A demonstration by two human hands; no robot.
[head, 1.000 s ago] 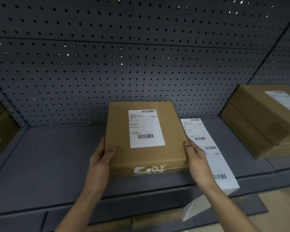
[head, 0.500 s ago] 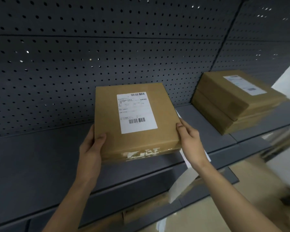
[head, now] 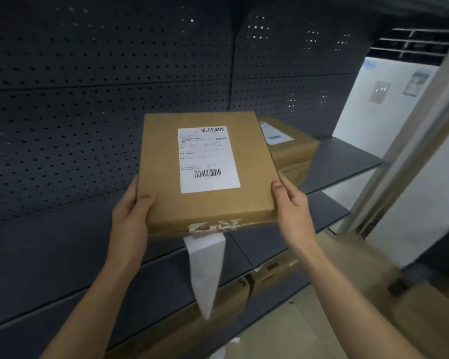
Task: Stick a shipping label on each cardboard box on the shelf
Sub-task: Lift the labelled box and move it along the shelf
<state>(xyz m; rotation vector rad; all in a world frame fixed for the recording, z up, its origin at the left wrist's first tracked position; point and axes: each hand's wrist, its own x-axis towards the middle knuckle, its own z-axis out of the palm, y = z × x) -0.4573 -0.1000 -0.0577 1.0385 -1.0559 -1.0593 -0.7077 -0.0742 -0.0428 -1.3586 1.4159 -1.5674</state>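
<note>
The left hand (head: 130, 218) and right hand (head: 293, 203), fingers gripping, had lifted the labelled box (head: 163, 164) off the shelf (head: 49, 255) toward the stack (head: 296, 151): seemingly finished.

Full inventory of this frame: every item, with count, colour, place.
held cardboard box: 1, brown, mid-frame, over the shelf
shipping label: 1, white, stuck on the held box's top
second cardboard box: 1, brown, on the shelf behind-right, partly hidden
second label: 1, white, on that box's top
label strip: 1, white, hangs over the shelf's front below the held box
shelf: 1, dark grey, across frame
pegboard: dark grey, behind the shelf
lower cardboard boxes: brown, under the shelf, count unclear
metal post: 1, silver, right
left hand: grips box's left edge
right hand: grips box's right edge
</note>
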